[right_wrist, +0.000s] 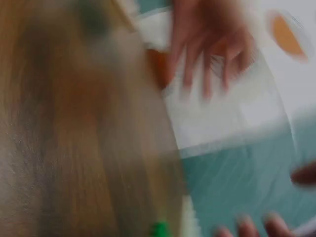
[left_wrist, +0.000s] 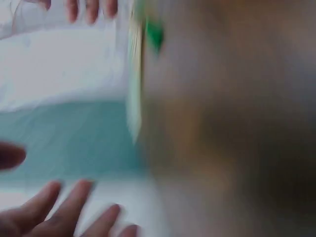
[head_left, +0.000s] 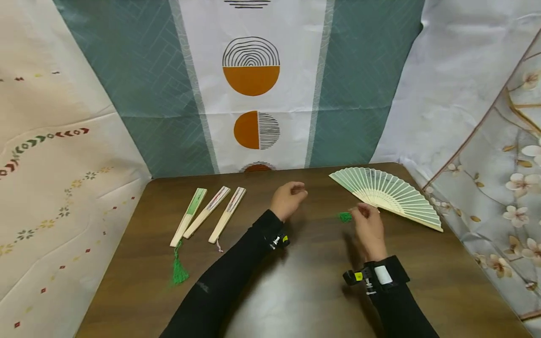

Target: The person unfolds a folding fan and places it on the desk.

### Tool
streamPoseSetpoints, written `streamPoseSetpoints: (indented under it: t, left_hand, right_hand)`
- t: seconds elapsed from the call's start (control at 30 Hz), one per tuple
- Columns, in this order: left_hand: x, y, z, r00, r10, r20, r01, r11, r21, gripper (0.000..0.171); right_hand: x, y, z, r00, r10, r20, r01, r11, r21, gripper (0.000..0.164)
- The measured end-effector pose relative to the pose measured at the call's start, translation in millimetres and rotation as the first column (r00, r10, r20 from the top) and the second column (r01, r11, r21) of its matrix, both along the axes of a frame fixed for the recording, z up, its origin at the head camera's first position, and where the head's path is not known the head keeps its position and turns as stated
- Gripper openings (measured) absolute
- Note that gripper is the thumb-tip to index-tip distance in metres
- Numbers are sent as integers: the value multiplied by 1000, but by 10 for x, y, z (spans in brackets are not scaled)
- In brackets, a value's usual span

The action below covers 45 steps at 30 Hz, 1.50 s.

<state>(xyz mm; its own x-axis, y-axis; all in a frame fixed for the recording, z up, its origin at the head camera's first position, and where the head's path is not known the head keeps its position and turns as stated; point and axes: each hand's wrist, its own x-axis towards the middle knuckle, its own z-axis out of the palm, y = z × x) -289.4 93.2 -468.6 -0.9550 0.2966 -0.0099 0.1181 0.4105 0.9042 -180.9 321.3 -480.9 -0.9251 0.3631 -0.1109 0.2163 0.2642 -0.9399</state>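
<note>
Fan [head_left: 389, 190] spread open on table [head_left: 304, 291], right side, in head view; right hand [head_left: 368, 230] by its base and green tassel [head_left: 344, 217], contact unclear. Left hand [head_left: 289, 201] between it and three folded fans [head_left: 228, 215]. Left wrist view, blurred: left fingers parted, slightly bent, empty. Right wrist view, blurred: right thumb and fingers apart, gripping nothing.

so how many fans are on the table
4: leftmost fan, middle fan and third fan lie folded on the left; spread fan lies on the right.
</note>
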Motion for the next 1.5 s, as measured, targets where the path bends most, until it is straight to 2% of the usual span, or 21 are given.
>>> streamPoseSetpoints:
  t: [0.03, 0.07, 0.1, 0.17, 0.2, 0.23, 0.27, 0.33, 0.37, 0.47, 0.53, 0.63, 0.77, 0.87, 1.0, 1.13, 1.23, 1.27, 1.37, 1.47, 1.5]
  left_hand:
    - [11, -168, 56, 996, 26, -89, -36, 992, -118, 44]
    - [10, -341, 85, 983, 46, -175, -87, 968, -234, 45]
    - [-3, -515, 81, 966, 65, -249, -152, 925, -348, 45]
    - [-132, -875, -189, 927, 93, -363, -275, 828, -490, 44]
    - [-183, -1027, -322, 915, 113, -388, -325, 776, -541, 44]
    - [-235, -1166, -479, 907, 133, -400, -361, 735, -574, 44]
    - [-288, -1294, -642, 908, 140, -396, -372, 706, -603, 44]
    - [-361, -1505, -937, 925, 148, -349, -351, 684, -640, 42]
    - [-302, -1556, -928, 939, 151, -308, -326, 670, -667, 37]
    - [-295, -1741, -1092, 964, 131, -234, -261, 655, -709, 31]
    - [-273, -1767, -1150, 968, 128, -216, -247, 645, -723, 28]
    - [-247, -1701, -1223, 964, 124, -236, -260, 635, -727, 26]
    - [-243, -1646, -1211, 961, 111, -253, -263, 649, -714, 27]
    - [-255, -1606, -1166, 967, 99, -236, -239, 680, -693, 33]
    - [-263, -1533, -1098, 975, 97, -202, -209, 717, -665, 48]
    - [-248, -1483, -1022, 987, 57, -149, -143, 727, -672, 27]
    - [-284, -1505, -1032, 992, 17, -123, -94, 744, -661, 20]
    - [-295, -1521, -1035, 993, 10, -120, -85, 762, -642, 22]
    - [-296, -1568, -968, 992, -2, -126, -64, 853, -518, 24]
    - [-114, -1528, -609, 996, 2, -86, -26, 960, -280, 19]
    - [-42, -1503, -470, 998, 4, -59, -14, 983, -182, 17]
  right_hand:
    - [-90, -92, -80, 996, 85, -27, -80, 986, 148, 55]
    - [-166, -211, -118, 986, 166, -17, -155, 945, 289, 58]
    - [-241, -325, -175, 969, 248, 10, -230, 882, 411, 62]
    - [-407, -561, -390, 918, 394, 48, -352, 751, 558, 67]
    - [-504, -699, -513, 892, 447, 62, -389, 691, 609, 70]
    - [-580, -853, -609, 868, 490, 77, -421, 647, 635, 72]
    - [-603, -1029, -620, 846, 521, 111, -467, 626, 625, 74]
    - [-671, -1335, -710, 816, 567, 114, -505, 601, 620, 77]
    - [-678, -1485, -711, 801, 588, 113, -526, 601, 602, 78]
    - [-659, -1838, -677, 754, 643, 132, -597, 589, 544, 78]
    - [-624, -1944, -693, 732, 664, 153, -627, 568, 533, 79]
    - [-547, -1945, -735, 718, 677, 165, -643, 554, 529, 75]
    - [-497, -1935, -661, 711, 689, 144, -650, 564, 509, 72]
    - [-457, -1943, -498, 705, 696, 140, -666, 579, 470, 70]
    - [-440, -1950, -358, 705, 693, 150, -669, 579, 467, 67]
    - [-455, -1981, -304, 717, 675, 173, -664, 586, 464, 67]
    - [-517, -1960, -383, 723, 675, 146, -655, 603, 457, 65]
    - [-533, -1949, -396, 727, 675, 130, -649, 613, 451, 63]
    - [-563, -1901, -380, 734, 676, 66, -644, 662, 383, 58]
    - [-545, -1864, -253, 761, 648, 25, -629, 728, 273, 54]
    - [-540, -1849, -215, 769, 639, 10, -623, 746, 236, 53]
